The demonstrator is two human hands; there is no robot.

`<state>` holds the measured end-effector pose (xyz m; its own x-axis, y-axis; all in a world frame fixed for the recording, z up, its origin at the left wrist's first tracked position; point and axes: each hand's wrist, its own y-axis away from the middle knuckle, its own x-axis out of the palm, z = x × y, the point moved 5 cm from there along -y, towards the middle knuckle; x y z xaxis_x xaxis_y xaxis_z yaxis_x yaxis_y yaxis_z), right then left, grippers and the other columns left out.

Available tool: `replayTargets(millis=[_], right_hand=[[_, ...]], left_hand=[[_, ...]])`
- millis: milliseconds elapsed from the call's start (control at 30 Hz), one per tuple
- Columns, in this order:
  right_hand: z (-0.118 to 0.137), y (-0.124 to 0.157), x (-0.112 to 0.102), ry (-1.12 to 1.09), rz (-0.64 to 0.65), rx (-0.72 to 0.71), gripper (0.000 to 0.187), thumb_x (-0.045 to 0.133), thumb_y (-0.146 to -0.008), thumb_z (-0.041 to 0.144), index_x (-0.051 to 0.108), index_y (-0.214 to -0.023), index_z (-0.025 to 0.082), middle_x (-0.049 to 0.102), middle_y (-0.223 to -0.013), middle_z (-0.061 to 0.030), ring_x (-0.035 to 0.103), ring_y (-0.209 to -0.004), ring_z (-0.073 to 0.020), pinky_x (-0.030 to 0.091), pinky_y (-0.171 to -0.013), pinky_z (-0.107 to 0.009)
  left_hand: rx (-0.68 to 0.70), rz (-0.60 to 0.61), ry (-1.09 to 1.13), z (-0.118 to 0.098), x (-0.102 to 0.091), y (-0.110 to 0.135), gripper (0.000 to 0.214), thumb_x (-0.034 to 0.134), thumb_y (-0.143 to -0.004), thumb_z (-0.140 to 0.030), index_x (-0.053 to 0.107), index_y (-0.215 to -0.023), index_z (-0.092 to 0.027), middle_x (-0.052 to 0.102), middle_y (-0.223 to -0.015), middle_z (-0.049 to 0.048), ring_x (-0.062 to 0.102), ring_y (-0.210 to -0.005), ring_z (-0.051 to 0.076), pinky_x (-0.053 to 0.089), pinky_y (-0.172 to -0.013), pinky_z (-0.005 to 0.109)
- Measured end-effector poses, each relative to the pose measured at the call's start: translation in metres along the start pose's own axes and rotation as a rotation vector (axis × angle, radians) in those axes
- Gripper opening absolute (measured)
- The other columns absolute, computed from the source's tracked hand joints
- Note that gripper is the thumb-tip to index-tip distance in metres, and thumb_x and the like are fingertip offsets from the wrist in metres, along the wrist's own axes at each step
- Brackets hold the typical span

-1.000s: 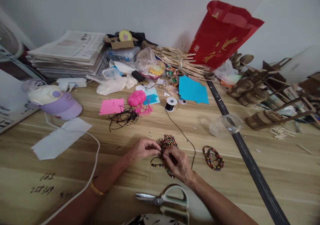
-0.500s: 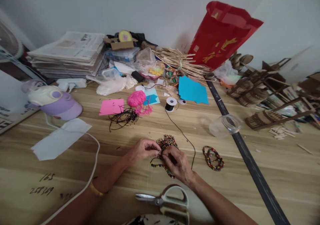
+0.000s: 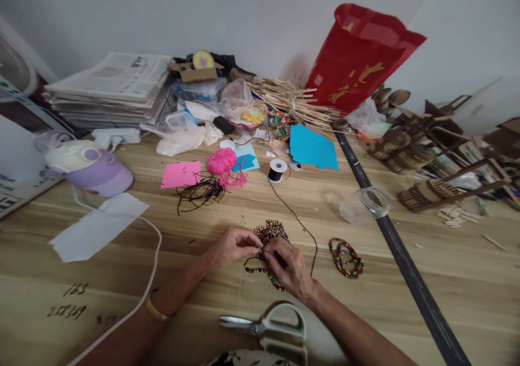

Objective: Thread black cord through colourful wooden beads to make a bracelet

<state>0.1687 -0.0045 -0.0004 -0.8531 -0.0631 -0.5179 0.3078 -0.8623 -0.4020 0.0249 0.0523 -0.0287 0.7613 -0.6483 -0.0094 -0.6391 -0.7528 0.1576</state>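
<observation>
My left hand (image 3: 236,243) and my right hand (image 3: 289,266) meet over a heap of small multicoloured beads (image 3: 271,228). Thumb and fingertips of each are pinched together on thin black cord; the exact grip, and any bead in it, is too small to make out. A strand of threaded beads (image 3: 255,270) curves down from there and passes beside my right hand. Black cord (image 3: 298,220) runs from a white spool (image 3: 278,170) toward my right hand. To the right lie finished-looking bead loops (image 3: 346,258). Light-handled scissors (image 3: 264,327) rest in front of me, blades pointing left.
Pink yarn (image 3: 221,161), black cord scraps (image 3: 201,194) and blue paper (image 3: 313,147) lie beyond the beads. A clear plastic jar (image 3: 365,204) is on its side by a black strip (image 3: 406,257). A white cable (image 3: 156,252) crosses under my left forearm.
My left fingertips have shifted very slightly right, closer to my right fingertips. Everything else looks the same.
</observation>
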Motion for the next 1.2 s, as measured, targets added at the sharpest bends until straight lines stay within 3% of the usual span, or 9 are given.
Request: replayTargets(millis=[933,1033,1200], right_hand=[[0.015,-0.001,0.005,0.119,0.062,-0.019,0.012,0.047,-0.093,0.019,0.058,-0.090,0.019,0.063,-0.080,-0.0057,0.059,-0.069,-0.0155,0.047,-0.062,-0.025],[0.014,-0.008,-0.008,0.191,0.119,-0.006,0.010,0.050,-0.093,0.024,0.058,-0.095,0.019,0.064,-0.087,-0.0069,0.062,-0.077,-0.0170,0.047,-0.065,-0.025],[-0.013,-0.021,-0.060,0.600,0.148,0.222,0.009,0.052,-0.091,0.019,0.060,-0.095,0.019,0.065,-0.088,-0.0048,0.062,-0.069,-0.0151,0.041,-0.060,-0.023]], left_hand=[[0.052,0.028,-0.199,-0.016,0.010,0.004,0.002,0.058,-0.067,-0.016,0.057,-0.066,-0.014,0.056,-0.063,-0.0013,0.051,-0.061,0.010,0.043,-0.059,0.018],[0.038,0.033,-0.150,-0.016,0.008,0.003,0.007,0.061,-0.066,-0.019,0.055,-0.066,-0.014,0.055,-0.063,-0.0018,0.049,-0.059,0.009,0.041,-0.057,0.018],[0.019,0.036,-0.086,-0.020,0.003,0.004,0.015,0.064,-0.067,-0.023,0.053,-0.067,-0.014,0.056,-0.064,-0.0003,0.049,-0.058,0.009,0.040,-0.057,0.019]])
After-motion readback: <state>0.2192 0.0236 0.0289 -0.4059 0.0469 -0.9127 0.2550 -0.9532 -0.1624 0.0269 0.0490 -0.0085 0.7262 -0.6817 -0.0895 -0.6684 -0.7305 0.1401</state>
